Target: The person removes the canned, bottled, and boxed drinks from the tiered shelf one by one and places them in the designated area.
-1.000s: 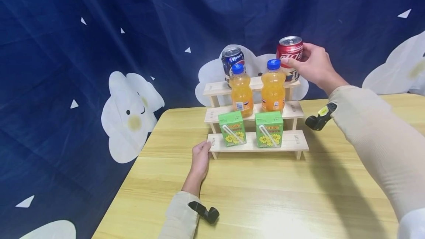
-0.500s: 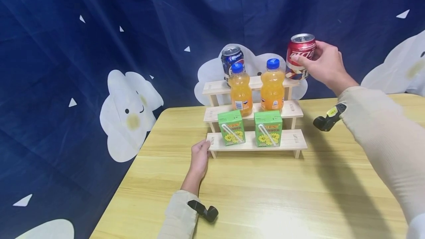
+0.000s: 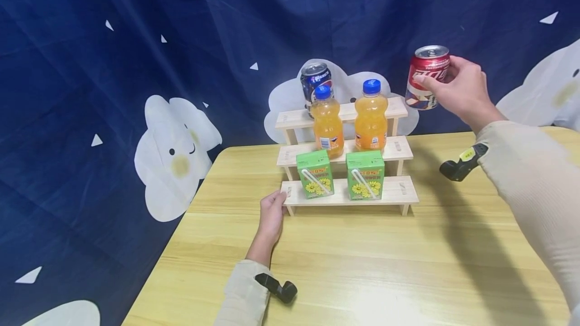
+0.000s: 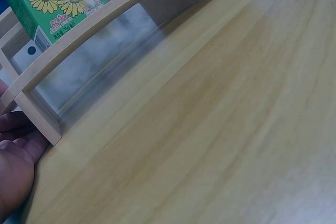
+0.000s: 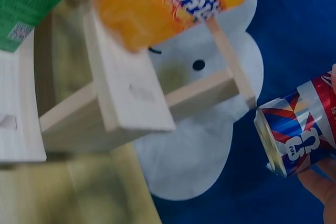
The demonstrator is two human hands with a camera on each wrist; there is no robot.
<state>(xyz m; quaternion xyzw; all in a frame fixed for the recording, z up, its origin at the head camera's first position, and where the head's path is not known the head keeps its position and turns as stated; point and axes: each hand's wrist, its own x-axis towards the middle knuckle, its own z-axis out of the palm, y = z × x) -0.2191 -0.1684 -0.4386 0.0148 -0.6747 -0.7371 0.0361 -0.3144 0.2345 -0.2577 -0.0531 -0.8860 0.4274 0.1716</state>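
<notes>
My right hand point(image 3: 468, 89) grips a red soda can point(image 3: 428, 78) by its side, upright in the air just right of the top step. In the right wrist view the can's lower end point(image 5: 294, 129) shows blue and red print. My left hand point(image 3: 272, 213) pinches the left end of the bottom step of a three-step wooden rack point(image 3: 340, 197); in the left wrist view its fingers point(image 4: 21, 142) lie at the rack's leg. On the rack stand a blue can point(image 3: 313, 78) on top, two orange drink bottles point(image 3: 371, 119) in the middle and two green juice boxes point(image 3: 365, 176) at the bottom.
The rack stands on a light wooden table point(image 3: 344, 255), near its back edge. Behind hangs a dark blue curtain point(image 3: 235, 24) with white clouds and triangles. A black wrist camera point(image 3: 463, 164) is on the right sleeve, another point(image 3: 278, 288) on the left.
My right hand has lifted the red can off the right end of the top step and carried it to the right. The left hand stays at the rack.
</notes>
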